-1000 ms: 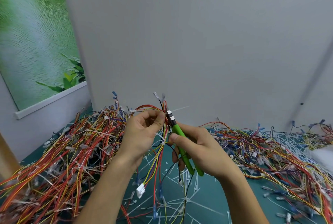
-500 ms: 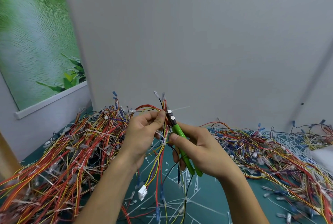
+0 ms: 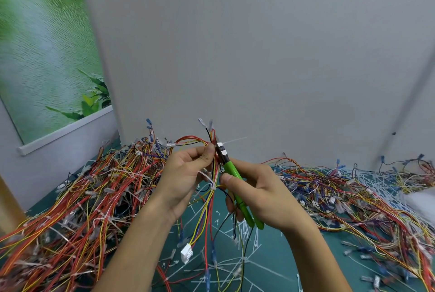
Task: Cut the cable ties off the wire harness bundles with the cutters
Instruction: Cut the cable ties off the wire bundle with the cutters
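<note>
Held wire harness bundle [image 3: 207,204]: thin red, yellow, blue and black wires, raised upright above the green mat [image 3: 270,268]. One white cable tie [image 3: 213,188] cinches it mid-length. White connector [image 3: 186,253] hangs at its lower end. Left hand [image 3: 186,174] pinches the bundle's upper part, thumb against curled fingers. Right hand [image 3: 259,193], just right of the bundle, fingers wrapped round the green-handled cutters [image 3: 231,171]. Cutter nose is up against the top wires beside the left thumb; blade gap cannot be told. Big loose wire pile [image 3: 94,197] left of the bundle, another pile [image 3: 353,197] right. Cut white ties [image 3: 235,263] litter the mat below it. Grey wall [image 3: 259,56] behind.
</note>
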